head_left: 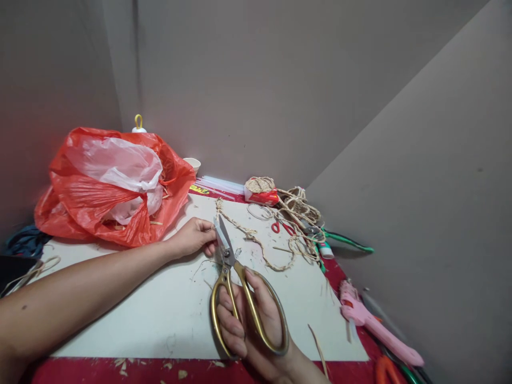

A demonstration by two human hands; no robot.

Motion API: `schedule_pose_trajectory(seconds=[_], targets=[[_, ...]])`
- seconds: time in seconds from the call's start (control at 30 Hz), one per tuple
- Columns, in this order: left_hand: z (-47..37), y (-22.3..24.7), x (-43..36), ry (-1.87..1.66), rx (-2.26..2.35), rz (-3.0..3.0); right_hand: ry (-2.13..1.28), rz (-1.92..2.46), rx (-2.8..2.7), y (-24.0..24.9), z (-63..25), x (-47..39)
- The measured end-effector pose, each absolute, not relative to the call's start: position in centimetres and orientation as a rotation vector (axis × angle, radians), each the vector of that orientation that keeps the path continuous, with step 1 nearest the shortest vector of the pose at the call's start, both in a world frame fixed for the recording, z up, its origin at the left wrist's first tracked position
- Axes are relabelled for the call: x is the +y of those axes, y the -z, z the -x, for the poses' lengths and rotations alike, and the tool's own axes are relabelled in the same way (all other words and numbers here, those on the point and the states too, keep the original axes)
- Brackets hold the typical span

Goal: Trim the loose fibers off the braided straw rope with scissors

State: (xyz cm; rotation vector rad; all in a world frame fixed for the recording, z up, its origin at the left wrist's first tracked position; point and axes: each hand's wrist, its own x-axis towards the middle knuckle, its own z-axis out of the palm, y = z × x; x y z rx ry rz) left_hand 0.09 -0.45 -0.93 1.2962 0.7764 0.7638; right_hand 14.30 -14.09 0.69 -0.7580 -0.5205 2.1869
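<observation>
My right hand (256, 325) is wrapped through the brass-coloured loops of a large pair of scissors (226, 255). The blades point away from me and stand slightly apart. Beside their tips, my left hand (196, 237) is closed in a pinch at the near end of a braided straw cord (262, 248); the blades partly hide the exact grip. From there the knotted cord loops to the right across a white board (160, 309).
A red plastic bag (92, 205) with white plastic inside stands at the back left. At the right lie a tangle of straw rope (298, 205), small red-handled scissors (276, 228) and a pink glue gun (376, 325). Grey walls rise behind and to the right.
</observation>
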Motion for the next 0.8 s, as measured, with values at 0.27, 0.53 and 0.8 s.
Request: schedule_pose_trajectory(seconds=[0.27, 0.53, 0.8], targets=[[-0.3, 1.0, -1.2, -0.784, 0.757, -1.454, -2.093, 0.898, -0.428, -1.0, -13.8, -13.5], [-0.4, 1.2, -1.4, -0.916, 0.795, -1.480, -1.694, 1.153, -0.897, -1.9, -16.4, -13.5], [0.6, 0.5, -1.7, -0.866, 0.942, -1.699, -0.775, 1.846, -1.553, -3.7, -24.5, -14.4]])
